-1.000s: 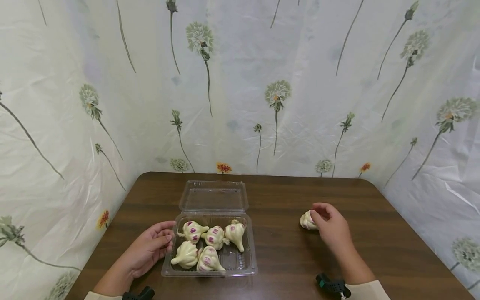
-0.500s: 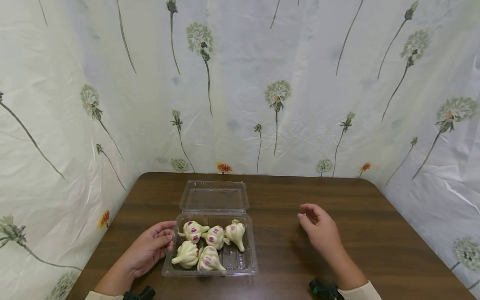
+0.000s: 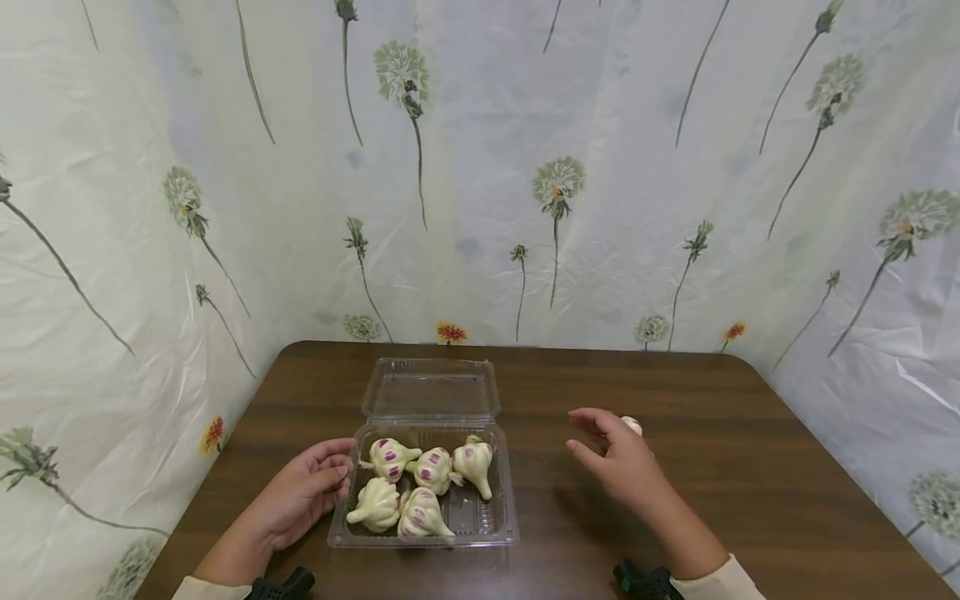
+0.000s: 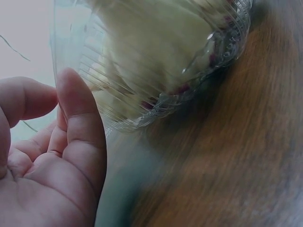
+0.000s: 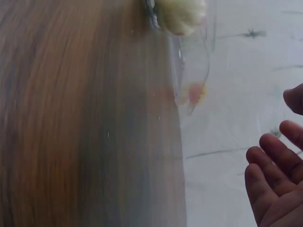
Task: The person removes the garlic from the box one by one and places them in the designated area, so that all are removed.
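A clear plastic clamshell container (image 3: 498,533) holds several garlic bulbs (image 3: 377,506) with purple streaks, and its lid (image 3: 431,390) lies folded back behind it. With thumb and finger, my left hand (image 3: 300,502) pinches the container's left rim; the left wrist view shows the fingertips (image 4: 73,90) at the thin plastic edge. To the right of the container, my right hand (image 3: 618,462) is over the table with its fingers apart and holds nothing. One more garlic bulb (image 3: 632,425) lies on the table beyond the right hand, mostly hidden by it.
The dark wooden table (image 3: 555,375) has rounded far corners. A pale curtain (image 3: 480,167) printed with dandelions hangs behind it and at both sides. Black bands sit on both wrists.
My right hand has let go of the single garlic bulb and moved left toward the container, its fingers spreading. The bulb stays on the table. My left hand keeps its hold on the rim.
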`<action>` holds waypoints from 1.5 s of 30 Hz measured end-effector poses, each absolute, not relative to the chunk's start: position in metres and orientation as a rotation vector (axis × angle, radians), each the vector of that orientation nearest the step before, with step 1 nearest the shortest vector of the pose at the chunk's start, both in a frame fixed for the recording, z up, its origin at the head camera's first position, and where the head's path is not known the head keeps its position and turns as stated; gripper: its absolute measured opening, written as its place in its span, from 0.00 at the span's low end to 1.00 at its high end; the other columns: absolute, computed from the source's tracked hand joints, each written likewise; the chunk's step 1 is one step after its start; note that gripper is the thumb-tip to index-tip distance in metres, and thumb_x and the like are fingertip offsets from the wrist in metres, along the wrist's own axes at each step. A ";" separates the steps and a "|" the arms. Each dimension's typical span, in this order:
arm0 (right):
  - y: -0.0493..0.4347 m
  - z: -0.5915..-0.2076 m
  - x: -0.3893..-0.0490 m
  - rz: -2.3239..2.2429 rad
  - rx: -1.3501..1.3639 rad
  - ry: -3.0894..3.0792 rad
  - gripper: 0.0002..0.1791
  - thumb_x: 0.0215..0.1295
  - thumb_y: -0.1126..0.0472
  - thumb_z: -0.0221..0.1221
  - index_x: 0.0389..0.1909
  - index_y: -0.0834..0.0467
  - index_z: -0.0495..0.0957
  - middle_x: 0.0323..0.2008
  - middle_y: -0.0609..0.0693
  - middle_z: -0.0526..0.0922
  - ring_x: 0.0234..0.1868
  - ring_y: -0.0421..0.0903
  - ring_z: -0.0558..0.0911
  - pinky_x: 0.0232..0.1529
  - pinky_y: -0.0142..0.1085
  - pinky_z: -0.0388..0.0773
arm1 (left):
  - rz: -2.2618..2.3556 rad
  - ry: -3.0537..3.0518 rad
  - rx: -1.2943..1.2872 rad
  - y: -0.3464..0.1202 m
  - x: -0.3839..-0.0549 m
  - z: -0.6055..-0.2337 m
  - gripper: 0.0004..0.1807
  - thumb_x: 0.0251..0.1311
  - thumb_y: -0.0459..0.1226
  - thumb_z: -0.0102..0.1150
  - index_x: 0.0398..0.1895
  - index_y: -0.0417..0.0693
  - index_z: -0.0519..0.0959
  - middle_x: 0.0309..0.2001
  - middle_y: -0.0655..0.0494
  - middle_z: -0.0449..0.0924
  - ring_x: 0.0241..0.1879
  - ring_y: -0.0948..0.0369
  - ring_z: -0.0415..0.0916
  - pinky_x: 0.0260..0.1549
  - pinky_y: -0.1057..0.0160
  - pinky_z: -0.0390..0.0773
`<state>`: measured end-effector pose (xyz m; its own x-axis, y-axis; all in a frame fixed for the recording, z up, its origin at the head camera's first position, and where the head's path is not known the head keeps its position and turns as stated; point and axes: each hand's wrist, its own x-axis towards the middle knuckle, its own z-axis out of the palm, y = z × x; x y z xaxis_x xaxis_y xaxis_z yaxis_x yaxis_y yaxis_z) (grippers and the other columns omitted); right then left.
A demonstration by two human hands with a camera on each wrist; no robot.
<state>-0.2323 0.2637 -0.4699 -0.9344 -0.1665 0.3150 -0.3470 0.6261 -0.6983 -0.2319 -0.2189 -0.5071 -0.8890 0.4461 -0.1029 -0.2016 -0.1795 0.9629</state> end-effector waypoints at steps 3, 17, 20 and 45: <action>0.256 -0.470 -0.234 1.238 0.449 -2.627 0.25 0.70 0.61 0.68 0.65 0.60 0.76 0.63 0.58 0.81 0.66 0.57 0.80 0.65 0.52 0.78 | 2.103 1.689 0.279 -0.221 -0.231 -0.508 0.33 0.78 0.33 0.54 0.79 0.34 0.52 0.48 0.60 0.76 0.41 0.68 0.78 0.45 0.71 0.83; 0.213 -0.465 -0.242 1.321 0.554 -2.660 0.26 0.69 0.58 0.70 0.66 0.55 0.76 0.62 0.54 0.81 0.65 0.53 0.80 0.67 0.48 0.78 | 2.105 1.686 0.291 -0.227 -0.229 -0.509 0.32 0.78 0.34 0.54 0.78 0.36 0.54 0.48 0.60 0.76 0.42 0.68 0.78 0.45 0.71 0.83; 0.206 -0.464 -0.242 1.323 0.572 -2.656 0.27 0.69 0.57 0.70 0.66 0.56 0.76 0.62 0.52 0.81 0.65 0.52 0.80 0.68 0.47 0.77 | 2.112 1.687 0.294 -0.226 -0.230 -0.509 0.32 0.78 0.34 0.54 0.78 0.35 0.54 0.48 0.60 0.76 0.42 0.69 0.78 0.45 0.71 0.83; 0.173 -0.459 -0.234 1.173 0.653 -2.670 0.28 0.64 0.59 0.73 0.64 0.54 0.79 0.60 0.46 0.81 0.65 0.49 0.80 0.66 0.48 0.79 | 2.084 1.708 0.275 -0.219 -0.231 -0.507 0.34 0.78 0.34 0.55 0.79 0.34 0.52 0.49 0.59 0.76 0.42 0.68 0.78 0.46 0.71 0.83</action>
<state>-0.2337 0.1732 -0.4589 -0.8933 -0.3283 0.3069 -0.4481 0.5988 -0.6638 -0.2314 -0.2195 -0.5066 -0.8880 0.4450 -0.1160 -0.2011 -0.1488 0.9682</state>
